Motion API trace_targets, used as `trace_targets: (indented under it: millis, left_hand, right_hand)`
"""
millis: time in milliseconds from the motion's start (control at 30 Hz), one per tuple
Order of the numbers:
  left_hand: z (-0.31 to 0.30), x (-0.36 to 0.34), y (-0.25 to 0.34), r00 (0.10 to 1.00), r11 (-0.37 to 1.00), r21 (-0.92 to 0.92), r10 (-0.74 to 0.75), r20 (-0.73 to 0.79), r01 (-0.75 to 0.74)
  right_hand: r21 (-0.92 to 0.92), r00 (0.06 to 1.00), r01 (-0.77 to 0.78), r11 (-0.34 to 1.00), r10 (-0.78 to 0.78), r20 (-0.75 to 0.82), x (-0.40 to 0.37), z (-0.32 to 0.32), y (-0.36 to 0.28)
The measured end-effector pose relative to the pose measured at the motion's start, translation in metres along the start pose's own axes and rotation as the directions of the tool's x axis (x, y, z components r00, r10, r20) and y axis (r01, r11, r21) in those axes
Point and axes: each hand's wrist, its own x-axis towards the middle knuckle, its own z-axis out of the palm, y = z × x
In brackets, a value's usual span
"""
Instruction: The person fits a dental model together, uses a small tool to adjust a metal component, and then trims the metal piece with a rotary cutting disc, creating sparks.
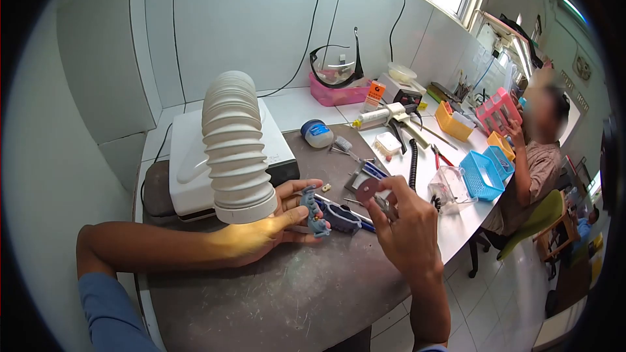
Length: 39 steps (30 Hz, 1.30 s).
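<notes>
My left hand (pixel 264 233) is closed around a blue-grey dental model (pixel 315 214), a curved row of teeth with small pinkish spots, held upright near the hose mouth. In my right hand (pixel 412 231), the fingers pinch a small metal rotary tool (pixel 386 208), partly hidden by them, tipped with a reddish-brown disc (pixel 367 189). Disc and model are apart. Between the hands, a dark blue tray-like piece (pixel 342 219) lies on the mat. A tiny cream tooth-like piece (pixel 326 188) sits just beyond the model.
A ribbed white suction hose (pixel 236 146) rises over my left forearm, before a white machine (pixel 186 146). Behind lie a blue-lidded jar (pixel 317 133), brush (pixel 344 146) and dispensing gun (pixel 385 116). Blue basket (pixel 481 179) stands right; a co-worker (pixel 538 163) sits beyond, holding a pink basket (pixel 499 112).
</notes>
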Motion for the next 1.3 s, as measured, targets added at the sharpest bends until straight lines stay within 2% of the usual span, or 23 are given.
trace_targets:
  millis: [67,100,167,233,267,300,333,367,500,567,733,800,833,900,967,1033,1133,1300]
  left_hand:
    - [0.003,0.007,-0.002,1.0,0.998,-0.047,-0.03,-0.011,0.029]
    - [0.004,0.01,-0.003,0.997,0.993,-0.096,-0.07,-0.017,0.068]
    - [0.002,0.016,-0.005,0.998,0.992,-0.109,-0.061,-0.024,0.058]
    - [-0.005,0.02,-0.006,0.994,0.982,-0.173,-0.062,0.095,0.078]
    - [-0.01,0.021,-0.007,0.994,0.981,-0.178,-0.061,0.086,0.076]
    - [-0.014,0.022,-0.008,0.991,0.958,-0.27,-0.063,0.122,0.095]
    - [-0.017,0.021,-0.01,0.986,0.925,-0.362,-0.065,0.156,0.119]
    - [-0.02,0.02,-0.011,0.986,0.917,-0.377,-0.078,0.144,0.128]
    - [-0.021,0.019,-0.006,0.975,0.884,-0.419,-0.147,0.167,0.206]
    - [-0.02,0.018,-0.006,0.963,0.864,-0.438,-0.171,0.207,0.247]
    - [-0.025,0.016,-0.008,0.954,0.883,-0.407,-0.125,0.274,0.232]
    - [-0.029,0.016,-0.014,0.956,0.885,-0.425,-0.067,0.284,0.189]
    - [-0.028,0.016,-0.012,0.955,0.889,-0.418,-0.062,0.291,0.185]
    - [-0.025,0.016,-0.008,0.968,0.904,-0.373,-0.137,0.21,0.209]
    - [-0.025,0.014,-0.008,0.971,0.9,-0.388,-0.123,0.204,0.196]
    - [-0.019,0.011,-0.002,0.981,0.95,-0.258,-0.146,0.13,0.176]
    - [-0.016,0.01,0.001,0.978,0.958,-0.206,-0.181,0.107,0.2]
    - [-0.018,0.011,0.001,0.977,0.954,-0.224,-0.174,0.124,0.198]
  right_hand:
    - [0.006,0.99,-0.002,1.0,0.001,0.14,0.022,-0.008,0.0]
    - [0.006,0.989,0.008,1.0,-0.008,0.15,0.031,-0.01,0.002]
    - [0.033,0.965,0.114,0.993,-0.118,0.235,0.046,-0.009,0.005]
    - [0.079,0.954,0.131,0.988,-0.147,0.261,0.051,-0.003,0.009]
    - [0.142,0.947,0.13,0.981,-0.165,0.276,0.051,0.0,0.008]
    - [0.205,0.939,0.123,0.971,-0.181,0.294,0.05,0.003,0.009]
    - [0.219,0.928,0.096,0.971,-0.167,0.334,0.047,0.007,0.009]
    - [0.229,0.921,0.083,0.97,-0.162,0.353,0.044,0.01,0.008]
    - [0.343,0.914,0.096,0.935,-0.219,0.341,0.039,0.017,0.003]
    - [0.346,0.923,0.204,0.916,-0.298,0.244,0.035,0.02,0.006]
    - [0.376,0.937,0.139,0.916,-0.244,0.25,0.028,0.02,0.005]
    - [0.369,0.979,0.047,0.928,-0.117,0.169,0.026,0.023,0.003]
    - [0.364,0.98,0.054,0.93,-0.119,0.159,0.027,0.02,0.004]
    - [0.305,0.962,0.006,0.952,-0.088,0.258,0.028,0.014,0.005]
    - [0.314,0.967,0.016,0.949,-0.094,0.235,0.029,0.016,0.006]
    - [0.323,0.971,0.028,0.946,-0.103,0.216,0.029,0.017,0.006]
    - [0.33,0.971,0.012,0.944,-0.09,0.22,0.028,0.017,0.005]
    - [0.341,0.974,0.007,0.94,-0.083,0.21,0.026,0.018,0.008]
